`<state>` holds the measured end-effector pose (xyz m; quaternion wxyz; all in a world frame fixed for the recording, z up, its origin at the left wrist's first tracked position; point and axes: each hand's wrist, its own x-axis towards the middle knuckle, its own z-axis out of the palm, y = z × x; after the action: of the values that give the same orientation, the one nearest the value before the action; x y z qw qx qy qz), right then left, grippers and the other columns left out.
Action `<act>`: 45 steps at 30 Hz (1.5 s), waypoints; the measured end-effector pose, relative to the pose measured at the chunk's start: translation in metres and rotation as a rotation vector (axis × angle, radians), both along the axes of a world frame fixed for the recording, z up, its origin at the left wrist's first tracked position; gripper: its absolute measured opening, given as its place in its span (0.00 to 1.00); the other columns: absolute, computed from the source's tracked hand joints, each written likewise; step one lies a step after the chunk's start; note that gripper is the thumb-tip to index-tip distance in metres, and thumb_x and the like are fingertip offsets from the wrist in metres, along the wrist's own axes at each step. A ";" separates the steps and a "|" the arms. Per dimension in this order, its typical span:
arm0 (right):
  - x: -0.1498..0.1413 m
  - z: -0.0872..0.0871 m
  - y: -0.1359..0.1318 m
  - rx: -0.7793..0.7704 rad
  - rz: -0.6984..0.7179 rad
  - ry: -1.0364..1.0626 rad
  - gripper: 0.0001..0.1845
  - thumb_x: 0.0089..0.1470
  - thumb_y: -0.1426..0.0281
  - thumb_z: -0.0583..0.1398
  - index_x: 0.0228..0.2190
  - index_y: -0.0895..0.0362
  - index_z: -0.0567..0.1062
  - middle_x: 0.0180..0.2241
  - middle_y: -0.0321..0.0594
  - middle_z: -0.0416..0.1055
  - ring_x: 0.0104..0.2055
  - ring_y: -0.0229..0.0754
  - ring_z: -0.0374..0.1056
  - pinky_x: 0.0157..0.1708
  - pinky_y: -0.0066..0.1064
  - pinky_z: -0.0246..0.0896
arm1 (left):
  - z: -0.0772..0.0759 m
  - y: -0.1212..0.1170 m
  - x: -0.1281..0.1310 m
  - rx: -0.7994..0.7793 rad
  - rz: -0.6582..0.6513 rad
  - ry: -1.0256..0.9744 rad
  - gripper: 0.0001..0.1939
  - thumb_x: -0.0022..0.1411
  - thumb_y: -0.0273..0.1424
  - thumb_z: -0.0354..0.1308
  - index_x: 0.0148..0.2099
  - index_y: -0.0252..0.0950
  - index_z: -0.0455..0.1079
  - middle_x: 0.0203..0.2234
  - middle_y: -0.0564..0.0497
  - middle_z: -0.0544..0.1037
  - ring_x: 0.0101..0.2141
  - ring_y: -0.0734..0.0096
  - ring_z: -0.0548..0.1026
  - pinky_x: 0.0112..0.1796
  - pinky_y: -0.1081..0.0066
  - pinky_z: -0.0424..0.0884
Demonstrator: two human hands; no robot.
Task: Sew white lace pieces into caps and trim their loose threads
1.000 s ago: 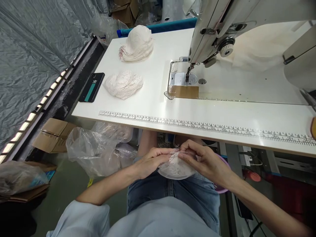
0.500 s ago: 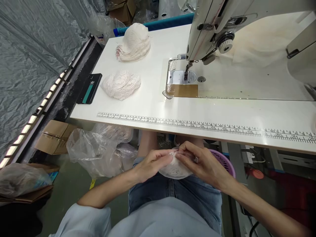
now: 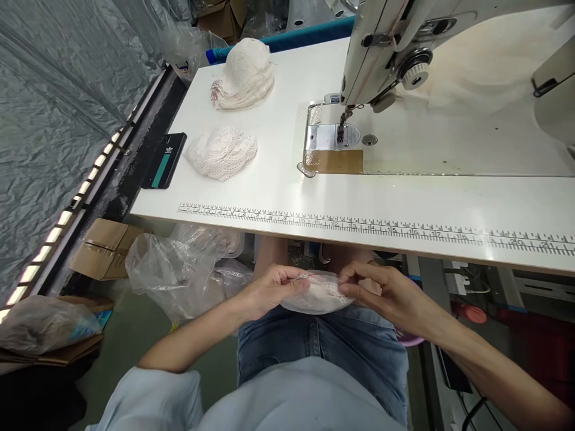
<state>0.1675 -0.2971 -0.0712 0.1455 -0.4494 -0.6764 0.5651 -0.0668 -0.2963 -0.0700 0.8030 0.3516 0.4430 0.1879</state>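
Note:
Over my lap, a piece of sheer white fabric with a lace edge (image 3: 321,294) is stretched between both hands. My left hand (image 3: 274,291) pinches its left end between thumb and fingers. At the other end my right hand (image 3: 375,290) grips the edge the same way, with some fingertips hidden behind the cloth. On the white table beyond lie a bunched pile of white lace pieces (image 3: 223,154) and a stack of cream cup-shaped fabric pieces (image 3: 248,75).
A sewing machine (image 3: 381,66) stands on the table (image 3: 278,191), whose front edge bears a printed ruler (image 3: 359,227). A black phone (image 3: 165,160) lies at the left. Below are a clear plastic bag (image 3: 175,281), a cardboard box (image 3: 105,248) and a purple basket (image 3: 409,339).
My hands have moved apart, the right one shifting rightward, and the lace-edged fabric is now spread wider between them. The piles on the table have stayed put.

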 end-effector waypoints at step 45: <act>-0.012 -0.017 0.019 -0.181 0.083 0.175 0.16 0.54 0.57 0.57 0.26 0.58 0.70 0.20 0.31 0.60 0.20 0.31 0.52 0.19 0.25 0.44 | 0.001 0.018 -0.007 0.466 -0.334 0.347 0.12 0.53 0.36 0.62 0.35 0.31 0.75 0.26 0.52 0.73 0.27 0.77 0.65 0.27 0.78 0.59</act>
<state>0.1559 -0.2784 -0.0884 0.1395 -0.3810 -0.6256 0.6664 -0.0735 -0.2780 -0.0686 0.6332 0.6203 0.4546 0.0871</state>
